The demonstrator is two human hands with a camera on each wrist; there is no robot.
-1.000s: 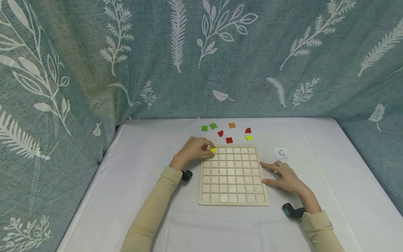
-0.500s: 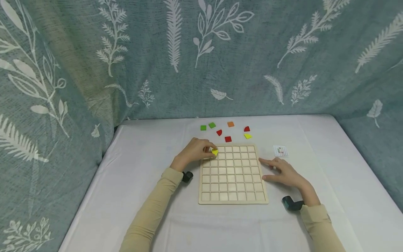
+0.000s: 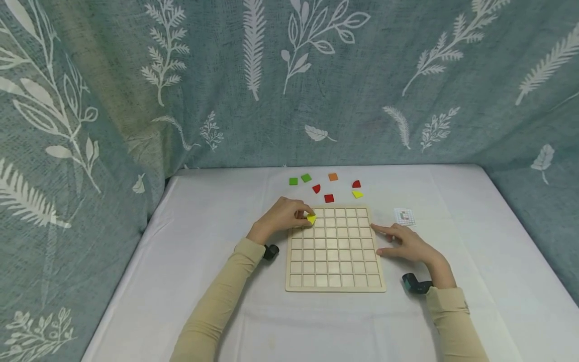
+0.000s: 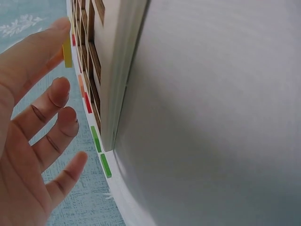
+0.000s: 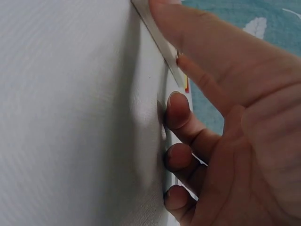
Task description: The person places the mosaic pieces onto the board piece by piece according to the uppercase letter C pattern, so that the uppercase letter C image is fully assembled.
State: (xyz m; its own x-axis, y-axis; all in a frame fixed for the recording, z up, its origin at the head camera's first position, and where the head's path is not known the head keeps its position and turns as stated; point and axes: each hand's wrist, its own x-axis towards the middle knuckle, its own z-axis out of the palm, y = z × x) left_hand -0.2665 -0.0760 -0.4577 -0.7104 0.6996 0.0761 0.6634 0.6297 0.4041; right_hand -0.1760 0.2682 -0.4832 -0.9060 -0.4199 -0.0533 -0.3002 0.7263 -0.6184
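Left of the wooden grid board (image 3: 333, 255) on my remote feed, I log the left hand (image 3: 281, 216), thumb and index finger pinching a yellow piece (image 3: 311, 219) over the board's far-left cells, other fingers spread. Beyond the board, left to right, I list two green squares (image 3: 293, 181), a red quarter-round (image 3: 316, 188), a red square (image 3: 329, 198), an orange square (image 3: 333, 177), another red quarter-round (image 3: 356, 184) and a second yellow tile (image 3: 357, 194). Right of the board I record a printed grid card (image 3: 404, 216) and the right hand (image 3: 406, 246), thumb and index finger wide apart, tips touching the board's right edge, nothing grasped.
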